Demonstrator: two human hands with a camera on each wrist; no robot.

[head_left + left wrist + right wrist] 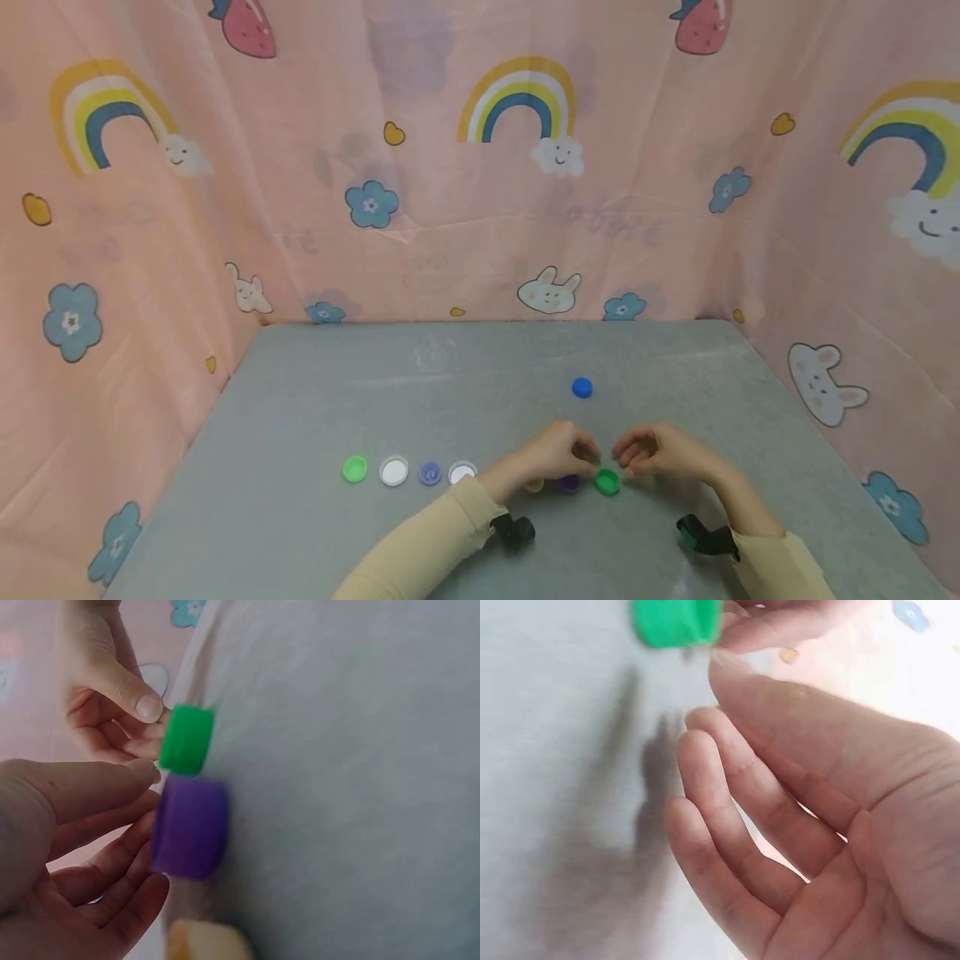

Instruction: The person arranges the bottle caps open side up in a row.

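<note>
A dark green bottle cap [607, 482] lies between my two hands at the right end of a row of caps. Beside it a purple cap [191, 827] stands close to the fingertips of my left hand [558, 452], which also partly covers it in the head view. That hand has relaxed, slightly bent fingers with nothing between them. My right hand [666, 452] hovers just right of the green cap, its thumb tip near the rim and its fingers loosely bent around empty space. A beige cap [210, 941] sits beyond the purple one, mostly hidden by the left wrist in the head view.
Leftward along the row are a white cap [462, 472], a small violet cap [430, 473], another white cap [393, 471] and a light green cap [355, 468]. A blue cap [582, 387] lies farther back on the grey table [360, 375]. Patterned pink cloth [435, 250] encloses the table.
</note>
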